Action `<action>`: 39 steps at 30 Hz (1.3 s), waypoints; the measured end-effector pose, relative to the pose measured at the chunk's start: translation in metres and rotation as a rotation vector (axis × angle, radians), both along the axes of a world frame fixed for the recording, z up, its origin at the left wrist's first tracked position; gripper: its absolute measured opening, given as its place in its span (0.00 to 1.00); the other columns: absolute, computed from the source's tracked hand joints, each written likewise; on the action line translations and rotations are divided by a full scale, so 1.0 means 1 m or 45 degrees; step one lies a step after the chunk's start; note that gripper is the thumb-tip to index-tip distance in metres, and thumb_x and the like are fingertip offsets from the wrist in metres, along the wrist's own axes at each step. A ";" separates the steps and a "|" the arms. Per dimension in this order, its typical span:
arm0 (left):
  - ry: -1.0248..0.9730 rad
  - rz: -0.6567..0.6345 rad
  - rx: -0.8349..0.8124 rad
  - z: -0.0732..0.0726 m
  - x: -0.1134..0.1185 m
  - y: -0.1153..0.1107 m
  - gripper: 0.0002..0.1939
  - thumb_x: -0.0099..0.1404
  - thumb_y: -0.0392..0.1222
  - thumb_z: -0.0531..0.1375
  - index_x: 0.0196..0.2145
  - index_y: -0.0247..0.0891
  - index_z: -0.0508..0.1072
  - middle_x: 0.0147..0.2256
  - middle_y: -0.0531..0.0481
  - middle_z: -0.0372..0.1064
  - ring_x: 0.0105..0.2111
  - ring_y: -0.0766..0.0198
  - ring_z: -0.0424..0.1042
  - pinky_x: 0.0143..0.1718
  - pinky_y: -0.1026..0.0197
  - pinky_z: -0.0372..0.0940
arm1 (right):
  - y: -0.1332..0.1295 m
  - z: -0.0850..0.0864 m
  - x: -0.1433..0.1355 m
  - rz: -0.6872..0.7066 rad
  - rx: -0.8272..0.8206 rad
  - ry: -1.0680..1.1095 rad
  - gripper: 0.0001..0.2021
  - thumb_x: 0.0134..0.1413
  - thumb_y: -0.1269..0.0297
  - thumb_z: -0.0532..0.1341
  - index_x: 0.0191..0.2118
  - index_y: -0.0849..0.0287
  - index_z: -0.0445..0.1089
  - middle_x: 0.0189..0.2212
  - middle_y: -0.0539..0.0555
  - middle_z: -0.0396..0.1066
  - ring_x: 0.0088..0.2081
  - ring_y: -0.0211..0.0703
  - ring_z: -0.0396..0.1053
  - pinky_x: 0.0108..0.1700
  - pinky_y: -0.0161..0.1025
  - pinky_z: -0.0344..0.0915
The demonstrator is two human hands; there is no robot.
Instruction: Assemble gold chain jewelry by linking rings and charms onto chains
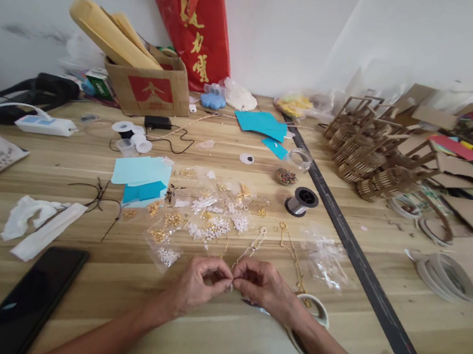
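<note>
My left hand (199,282) and my right hand (265,287) meet fingertip to fingertip just above the table, each in a pinch. A thin silver chain (251,247) with a ring at its far end runs back into my right fingers. Whatever my left fingertips pinch is too small to make out. Right of it lies a gold chain (293,256), reaching toward a pale round band (318,310) that is partly behind my right forearm. In front of my hands are small bags and heaps of silver beads (216,228) and gold findings (157,236).
A wire spool (302,202) stands beyond the beads, near a dark strip (343,243) crossing the table. Small woven baskets (368,150) stand back right. At left lie a phone (32,300), white tissue (36,222) and blue paper sheets (135,171). A cardboard box (146,89) stands behind.
</note>
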State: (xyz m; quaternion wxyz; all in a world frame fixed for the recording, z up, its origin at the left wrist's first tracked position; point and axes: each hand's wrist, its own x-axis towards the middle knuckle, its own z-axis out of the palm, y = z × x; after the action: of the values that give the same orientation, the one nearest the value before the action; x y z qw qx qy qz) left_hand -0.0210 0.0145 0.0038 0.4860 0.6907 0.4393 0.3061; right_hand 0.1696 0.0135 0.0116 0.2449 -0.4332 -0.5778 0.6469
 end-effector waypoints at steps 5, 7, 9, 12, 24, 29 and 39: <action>-0.034 0.011 -0.018 -0.004 0.001 0.000 0.05 0.58 0.36 0.60 0.25 0.37 0.75 0.23 0.52 0.74 0.24 0.66 0.71 0.28 0.66 0.65 | 0.000 -0.001 0.000 -0.004 0.036 -0.016 0.09 0.54 0.61 0.62 0.31 0.62 0.67 0.19 0.44 0.57 0.20 0.30 0.52 0.21 0.29 0.49; -0.057 0.018 -0.027 -0.005 0.001 0.000 0.05 0.58 0.37 0.60 0.25 0.38 0.75 0.23 0.52 0.74 0.24 0.65 0.71 0.28 0.65 0.66 | 0.000 -0.001 0.000 -0.008 0.055 -0.026 0.09 0.53 0.61 0.63 0.30 0.62 0.68 0.19 0.44 0.58 0.21 0.30 0.52 0.21 0.29 0.49; -0.076 0.026 -0.036 -0.006 0.001 0.000 0.05 0.58 0.37 0.60 0.25 0.38 0.75 0.23 0.52 0.74 0.24 0.65 0.71 0.29 0.65 0.66 | 0.001 -0.001 0.000 -0.004 0.074 -0.050 0.08 0.53 0.62 0.63 0.30 0.62 0.68 0.19 0.44 0.58 0.21 0.30 0.53 0.22 0.29 0.49; -0.085 0.031 -0.057 -0.006 0.000 0.000 0.05 0.58 0.37 0.61 0.25 0.38 0.75 0.23 0.52 0.74 0.24 0.65 0.71 0.29 0.65 0.66 | 0.000 0.000 0.001 0.009 0.101 -0.085 0.07 0.54 0.64 0.61 0.30 0.62 0.68 0.19 0.44 0.58 0.21 0.30 0.53 0.22 0.29 0.49; -0.074 0.026 -0.073 -0.008 0.001 0.000 0.05 0.58 0.37 0.61 0.25 0.37 0.74 0.23 0.52 0.73 0.24 0.65 0.71 0.28 0.66 0.65 | -0.001 0.001 0.001 -0.040 0.171 -0.120 0.07 0.56 0.64 0.60 0.31 0.62 0.67 0.20 0.45 0.60 0.22 0.32 0.55 0.23 0.30 0.50; -0.071 0.036 -0.022 -0.005 0.001 0.000 0.05 0.58 0.36 0.61 0.25 0.37 0.74 0.23 0.53 0.73 0.24 0.66 0.71 0.29 0.66 0.65 | 0.001 0.001 0.000 0.010 0.018 0.002 0.11 0.54 0.58 0.63 0.32 0.62 0.67 0.20 0.44 0.57 0.21 0.30 0.52 0.22 0.30 0.48; -0.158 0.030 -0.057 0.001 0.001 0.000 0.05 0.58 0.35 0.61 0.26 0.36 0.75 0.22 0.53 0.74 0.24 0.66 0.73 0.29 0.67 0.67 | 0.002 -0.001 0.003 0.010 -0.032 0.040 0.12 0.54 0.58 0.63 0.31 0.63 0.68 0.18 0.44 0.56 0.20 0.29 0.50 0.20 0.29 0.46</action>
State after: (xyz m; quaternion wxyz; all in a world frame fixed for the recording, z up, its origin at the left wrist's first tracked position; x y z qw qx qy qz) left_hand -0.0198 0.0148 0.0045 0.5240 0.6542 0.4230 0.3443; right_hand 0.1723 0.0156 0.0105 0.2459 -0.4236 -0.5674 0.6619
